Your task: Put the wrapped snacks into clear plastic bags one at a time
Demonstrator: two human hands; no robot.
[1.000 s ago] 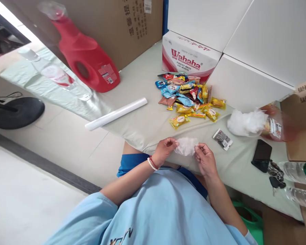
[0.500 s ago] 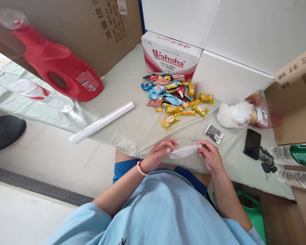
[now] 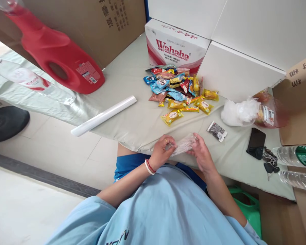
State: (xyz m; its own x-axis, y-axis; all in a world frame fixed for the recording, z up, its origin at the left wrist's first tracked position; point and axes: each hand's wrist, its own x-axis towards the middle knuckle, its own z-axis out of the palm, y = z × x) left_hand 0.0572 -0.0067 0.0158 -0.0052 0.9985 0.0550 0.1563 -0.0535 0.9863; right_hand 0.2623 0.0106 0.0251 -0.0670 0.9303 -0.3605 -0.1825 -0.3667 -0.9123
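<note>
One clear plastic bag (image 3: 184, 145) is held between the person's two hands at the near edge of the surface (image 3: 142, 126), just above the lap. The left hand (image 3: 163, 149) has its grip pinched together on the bag's left end; a ring shows on one finger and a bead bracelet on the wrist. The right hand (image 3: 200, 153) is clamped on the bag's right end, fingers curled over the film. The bag is crumpled and see-through, so its opening and any contents cannot be made out.

Beyond the hands lies one pile of snack packets (image 3: 180, 90), yellow, blue and red; the packets overlap and cannot be counted exactly. One yellow packet (image 3: 171, 117) sits apart on the near side of the pile. One small dark sachet (image 3: 217, 131) lies to the right of the hands. Further right is one bundle of white plastic bags (image 3: 238, 111), touching a reddish translucent bag (image 3: 270, 114) whose contents are blurred. One black phone (image 3: 256, 143) lies just beside a bunch of keys (image 3: 269, 161). Two water bottles (image 3: 295, 154) lie at the right edge, both cut off by the frame.

To the left, one white roll (image 3: 103, 115) overhangs the surface edge. One red jug (image 3: 54, 58) and one clear bottle (image 3: 28, 81) lie at the far left, distorted by the lens. One Wahaha carton (image 3: 177, 47) stands behind the pile.
</note>
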